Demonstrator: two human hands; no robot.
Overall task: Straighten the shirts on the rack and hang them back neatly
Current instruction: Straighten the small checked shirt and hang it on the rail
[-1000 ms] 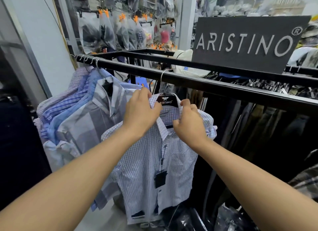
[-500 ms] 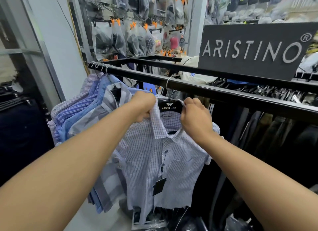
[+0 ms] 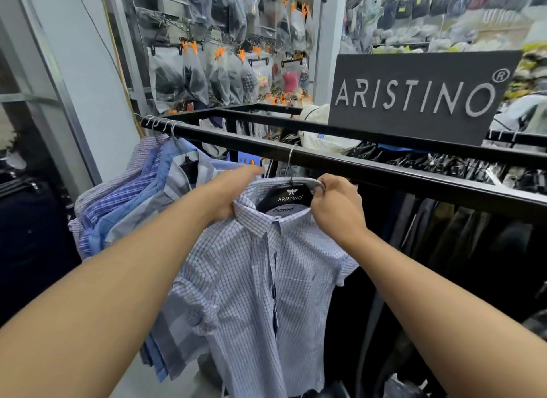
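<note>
On the black rail (image 3: 384, 166) of the rack, seen from the head camera, a checked shirt (image 3: 260, 279) hangs from a dark hanger (image 3: 288, 194). The left hand (image 3: 233, 193) has its fingers curled round the collar's left side. The right hand (image 3: 337, 205) pinches the collar at the hanger's right end. More shirts (image 3: 133, 202) hang bunched further left on the rail. A dark sign (image 3: 420, 95) stands behind.

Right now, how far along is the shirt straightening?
Done, seemingly: the blue shirts hang bunched at the left end of the rail. In hand: the left hand and right hand grip the collar of the checked shirt, whose hanger is hooked on the rail. Left: smoothing it and closing the gap.
</note>
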